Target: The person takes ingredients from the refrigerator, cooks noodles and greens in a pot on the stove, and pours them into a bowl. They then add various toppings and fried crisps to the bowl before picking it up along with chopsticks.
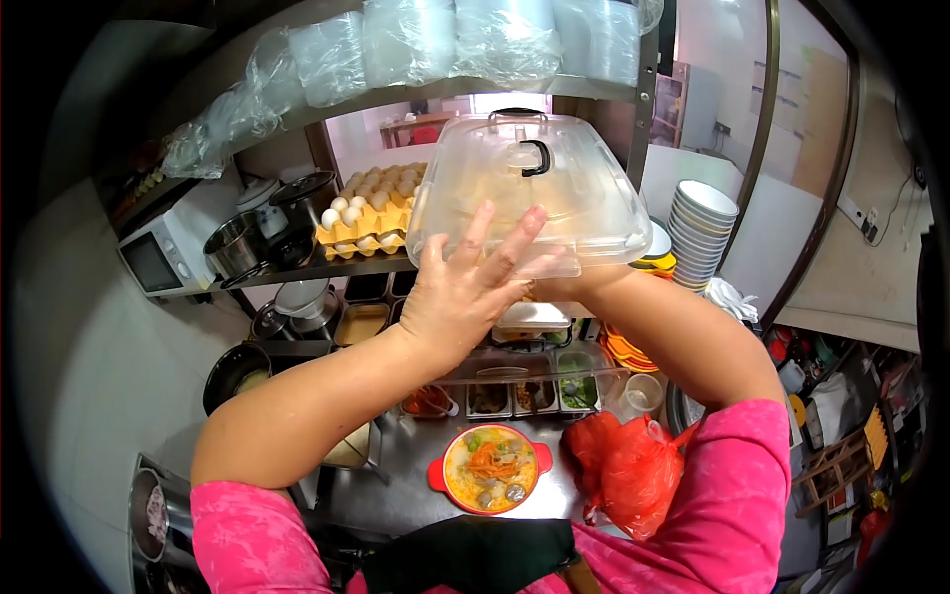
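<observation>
A clear plastic box lid (584, 223) with black handles is at shelf height in front of me. My left hand (460, 297) lies against its near side, fingers spread over the plastic; its thumb is hard to make out. My right hand (546, 288) reaches in below the lid's near edge, mostly hidden behind my left hand, so its fingers do not show. Below my arms, a red two-handled bowl (436, 474) of yellow noodle soup stands on the steel counter (391, 492). It is topped with orange shreds and round pieces.
Egg trays (366, 238), pots (236, 246) and a microwave (163, 257) line the shelf at left. Stacked white bowls (701, 233) stand at right. Topping tins (534, 398) sit behind the soup, red plastic bags (633, 470) beside it. Wrapped plastic containers (408, 45) fill the upper shelf.
</observation>
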The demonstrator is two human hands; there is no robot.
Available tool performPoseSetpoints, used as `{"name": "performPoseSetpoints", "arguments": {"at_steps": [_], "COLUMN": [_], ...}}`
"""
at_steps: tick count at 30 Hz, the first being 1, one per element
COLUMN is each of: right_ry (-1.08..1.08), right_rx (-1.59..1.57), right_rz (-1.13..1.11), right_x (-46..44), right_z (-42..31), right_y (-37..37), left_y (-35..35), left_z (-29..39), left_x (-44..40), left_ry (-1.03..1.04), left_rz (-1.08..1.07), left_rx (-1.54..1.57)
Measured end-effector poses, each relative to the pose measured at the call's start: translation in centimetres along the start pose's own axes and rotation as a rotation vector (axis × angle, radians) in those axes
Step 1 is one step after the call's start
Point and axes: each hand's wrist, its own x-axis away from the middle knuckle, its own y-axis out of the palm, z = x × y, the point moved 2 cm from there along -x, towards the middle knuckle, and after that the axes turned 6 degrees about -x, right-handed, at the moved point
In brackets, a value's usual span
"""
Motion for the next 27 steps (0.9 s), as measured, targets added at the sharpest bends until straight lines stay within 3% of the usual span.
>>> {"name": "performPoseSetpoints", "arguments": {"at_steps": [27], "right_ry": [0.061], "right_rx": [0.115], "right_rz": [-0.062], "right_x": [0.07], "right_z": [0.06], "right_y": [0.29], "left_y": [-0.48], "left_z": [0.0], "left_x": [0.0], "left_ry": [-0.032], "left_rz": [0.001], "left_rx": [0.006]}}
